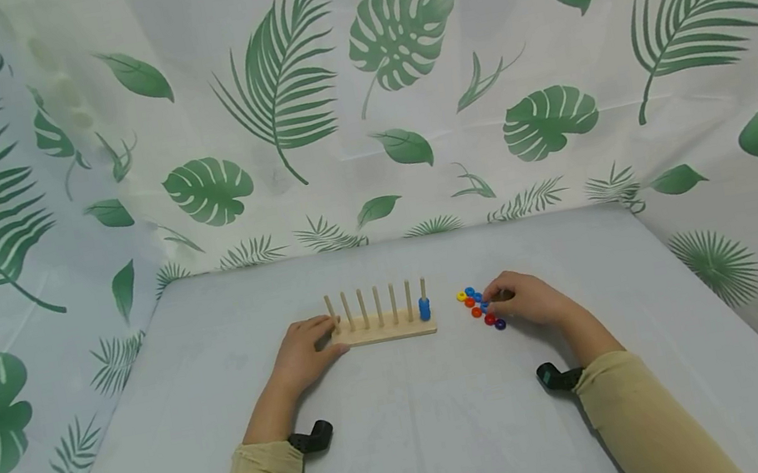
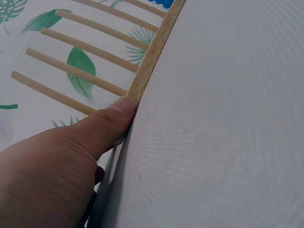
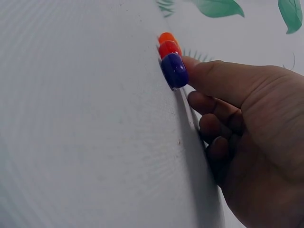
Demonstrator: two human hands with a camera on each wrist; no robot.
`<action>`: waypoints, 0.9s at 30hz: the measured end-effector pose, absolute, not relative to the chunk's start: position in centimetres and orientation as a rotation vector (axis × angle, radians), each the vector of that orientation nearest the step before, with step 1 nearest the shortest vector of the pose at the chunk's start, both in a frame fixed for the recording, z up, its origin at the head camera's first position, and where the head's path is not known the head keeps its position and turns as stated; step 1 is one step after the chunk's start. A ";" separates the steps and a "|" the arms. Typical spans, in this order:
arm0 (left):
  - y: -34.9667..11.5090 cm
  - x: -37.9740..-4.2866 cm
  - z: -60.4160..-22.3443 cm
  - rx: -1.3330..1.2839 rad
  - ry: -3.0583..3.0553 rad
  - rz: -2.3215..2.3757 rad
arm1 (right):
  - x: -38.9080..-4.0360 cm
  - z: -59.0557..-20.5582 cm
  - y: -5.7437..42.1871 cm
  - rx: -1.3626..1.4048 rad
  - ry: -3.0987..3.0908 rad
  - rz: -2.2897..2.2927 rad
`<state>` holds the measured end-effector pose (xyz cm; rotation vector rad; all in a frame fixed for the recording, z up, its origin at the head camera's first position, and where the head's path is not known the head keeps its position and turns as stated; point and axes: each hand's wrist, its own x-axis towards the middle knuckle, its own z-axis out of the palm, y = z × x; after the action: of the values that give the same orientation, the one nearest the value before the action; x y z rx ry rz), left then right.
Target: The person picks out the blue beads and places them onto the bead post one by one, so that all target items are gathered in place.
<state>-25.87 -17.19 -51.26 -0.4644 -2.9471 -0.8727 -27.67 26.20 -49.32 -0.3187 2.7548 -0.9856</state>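
Beads (image 1: 476, 311) lie between a wooden peg rack (image 1: 385, 336) and the right hand (image 1: 531, 301).

From where I stand, the rack sits on the table (image 1: 414, 433) with its long axis running side to side before the person, its pegs (image 1: 378, 306) pointing up. The left hand (image 1: 304, 355) holds its left end, thumb against the base's near edge. The opposite end, where a blue stack (image 1: 425, 309) sits on the last peg, faces the beads; the right hand is nearer to them. They stretch on a slant, from a yellow bead (image 1: 461, 296) at the far left to a purple bead (image 1: 500, 324) nearest the person. The right thumb and fingertips leave only a narrow gap; whether they pinch a bead I can't tell.
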 end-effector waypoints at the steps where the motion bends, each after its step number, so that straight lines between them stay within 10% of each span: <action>1: -17.2 -25.9 -51.3 -0.464 -2.947 -0.873 | -27.7 -49.4 26.2 -0.318 2.757 -0.982; 27: -17.3 -25.9 -51.6 -0.457 -2.941 -0.872 | -27.2 -45.8 24.8 -0.253 2.842 -1.161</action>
<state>-25.93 -17.27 -51.57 -0.4572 -2.9410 -0.8721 -27.19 24.80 -45.82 -0.2535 2.8422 -1.1612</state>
